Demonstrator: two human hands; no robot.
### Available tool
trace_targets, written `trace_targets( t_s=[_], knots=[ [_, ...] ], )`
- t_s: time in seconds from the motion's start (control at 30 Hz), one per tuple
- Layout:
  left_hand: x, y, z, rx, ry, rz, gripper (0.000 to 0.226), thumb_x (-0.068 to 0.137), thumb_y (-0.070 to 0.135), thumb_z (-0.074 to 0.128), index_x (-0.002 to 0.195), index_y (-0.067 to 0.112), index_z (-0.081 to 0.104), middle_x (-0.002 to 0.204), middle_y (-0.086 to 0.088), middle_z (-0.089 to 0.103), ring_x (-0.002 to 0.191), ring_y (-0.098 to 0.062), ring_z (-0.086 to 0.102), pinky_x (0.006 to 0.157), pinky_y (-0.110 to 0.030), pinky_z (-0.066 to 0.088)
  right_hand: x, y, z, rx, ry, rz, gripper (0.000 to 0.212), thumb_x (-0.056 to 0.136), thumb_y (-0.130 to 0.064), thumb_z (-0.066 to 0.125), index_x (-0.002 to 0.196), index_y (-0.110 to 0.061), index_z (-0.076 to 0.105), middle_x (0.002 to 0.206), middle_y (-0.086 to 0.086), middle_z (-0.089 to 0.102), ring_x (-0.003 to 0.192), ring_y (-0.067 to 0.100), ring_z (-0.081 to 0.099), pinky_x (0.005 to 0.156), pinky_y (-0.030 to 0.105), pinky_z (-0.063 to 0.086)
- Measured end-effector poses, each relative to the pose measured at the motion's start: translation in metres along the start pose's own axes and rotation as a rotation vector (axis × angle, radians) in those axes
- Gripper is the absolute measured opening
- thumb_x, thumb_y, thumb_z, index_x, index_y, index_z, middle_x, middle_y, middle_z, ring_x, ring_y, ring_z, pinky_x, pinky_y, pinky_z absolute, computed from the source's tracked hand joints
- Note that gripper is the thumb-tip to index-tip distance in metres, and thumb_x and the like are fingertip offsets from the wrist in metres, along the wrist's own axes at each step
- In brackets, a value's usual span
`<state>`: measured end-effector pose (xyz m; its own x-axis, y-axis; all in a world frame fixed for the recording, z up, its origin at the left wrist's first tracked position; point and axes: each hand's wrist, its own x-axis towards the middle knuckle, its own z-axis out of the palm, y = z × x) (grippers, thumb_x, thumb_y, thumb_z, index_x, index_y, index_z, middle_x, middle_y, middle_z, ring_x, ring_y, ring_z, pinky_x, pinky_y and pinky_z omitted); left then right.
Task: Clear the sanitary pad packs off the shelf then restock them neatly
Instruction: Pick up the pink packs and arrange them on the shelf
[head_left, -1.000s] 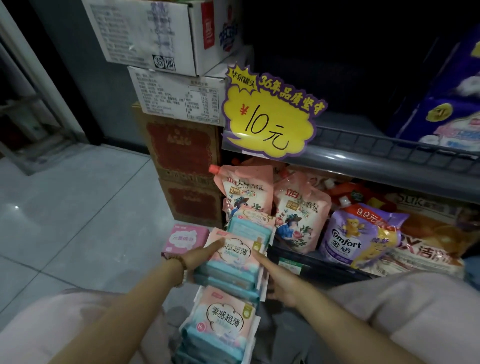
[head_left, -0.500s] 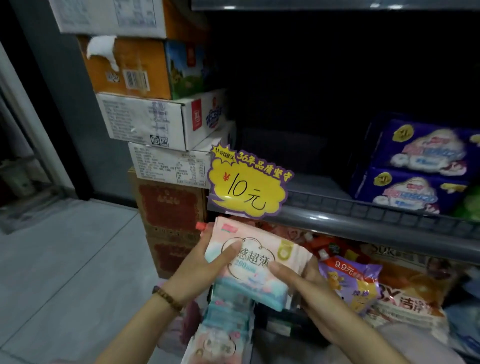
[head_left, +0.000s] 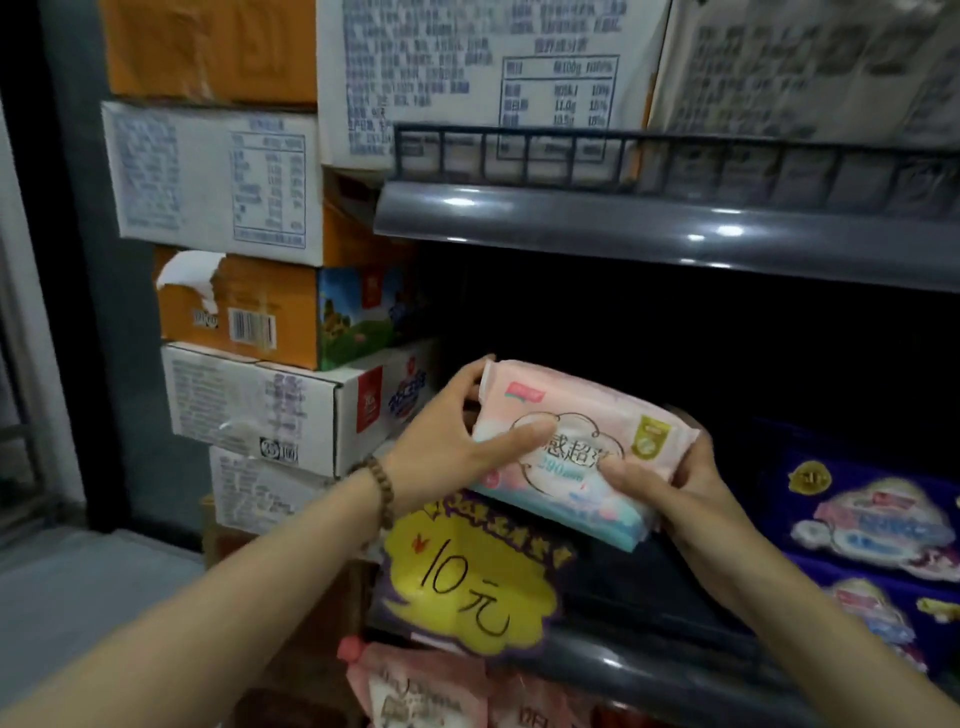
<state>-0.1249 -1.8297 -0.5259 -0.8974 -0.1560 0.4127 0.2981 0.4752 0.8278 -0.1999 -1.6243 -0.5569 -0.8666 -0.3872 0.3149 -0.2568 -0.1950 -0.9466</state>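
I hold a small stack of pink and teal sanitary pad packs (head_left: 582, 415) in front of the dark opening of the grey shelf (head_left: 649, 670). My left hand (head_left: 457, 441) grips the stack's left end, thumb across the top pack's front. At the right end, my right hand (head_left: 670, 483) grips it with the thumb on the front and the fingers curled behind. The stack is tilted, its right end lower, and hangs just above the shelf's front rail. How many packs it has is unclear.
Purple pad packs (head_left: 867, 525) sit stacked on the same shelf at right. A yellow "10元" price tag (head_left: 467, 582) hangs on the rail. Stacked cardboard boxes (head_left: 270, 405) stand left of the shelf unit. An upper grey shelf (head_left: 675, 228) carries more boxes. Pink pouches (head_left: 415, 691) lie below.
Both hands took the pad packs from the pile on the floor and raised them up to the shelf opening. My view rose from the floor to the shelves.
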Motion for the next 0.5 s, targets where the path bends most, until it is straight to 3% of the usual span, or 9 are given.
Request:
trace_targets(
  t_s=[0.1,0.2,0.3,0.4,0.5],
  knots=[
    [0.056,-0.022,-0.015,0.148,-0.083,-0.091,0.089,0.07,0.063,0.063,0.144,0.032,0.025,0.121,0.014,0.058,0.102,-0.001,0.058,0.085,-0.017,0.047,0.06,0.017,-0.001,-0.055,-0.025,-0.047,0.114,0.05,-0.004,0.089,0.139,-0.033,0.023,0.119,0.0,0.062,0.097,0.011,0.068,0.071,0.024,0.058],
    [0.091,-0.059,-0.01,0.195,-0.155,-0.211,0.093,0.072,0.069,0.061,0.145,0.024,0.026,0.139,0.005,0.042,0.124,-0.01,0.044,0.097,-0.016,0.034,0.096,0.056,0.0,-0.12,-0.066,0.0,0.123,0.05,-0.012,0.082,0.147,-0.037,0.01,0.124,-0.002,0.058,0.102,0.011,0.066,0.076,0.027,0.059],
    [0.103,-0.094,-0.005,0.428,-0.248,-0.259,0.069,0.089,0.049,0.055,0.145,0.019,0.028,0.14,-0.002,0.045,0.126,-0.014,0.044,0.084,-0.006,0.031,0.113,0.099,-0.004,-0.241,-0.173,0.105,0.133,0.048,-0.018,0.087,0.149,-0.035,0.003,0.131,-0.003,0.054,0.108,0.006,0.061,0.088,0.026,0.054],
    [0.106,-0.119,-0.013,0.535,-0.257,-0.256,0.055,0.092,0.044,0.051,0.139,0.018,0.042,0.14,0.0,0.049,0.127,-0.012,0.046,0.104,-0.018,0.033,0.117,0.123,-0.009,-0.424,-0.297,0.168,0.133,0.049,-0.026,0.091,0.149,-0.032,0.003,0.138,-0.005,0.047,0.121,0.005,0.052,0.1,0.021,0.045],
    [0.104,-0.121,-0.03,0.594,-0.135,-0.138,0.047,0.094,0.039,0.05,0.136,0.018,0.047,0.139,-0.003,0.049,0.127,-0.016,0.046,0.106,-0.023,0.034,0.115,0.122,-0.01,-0.637,-0.201,0.035,0.116,0.058,-0.031,0.09,0.139,-0.05,0.009,0.15,-0.014,0.014,0.137,0.001,0.021,0.109,0.016,0.025]
  ],
)
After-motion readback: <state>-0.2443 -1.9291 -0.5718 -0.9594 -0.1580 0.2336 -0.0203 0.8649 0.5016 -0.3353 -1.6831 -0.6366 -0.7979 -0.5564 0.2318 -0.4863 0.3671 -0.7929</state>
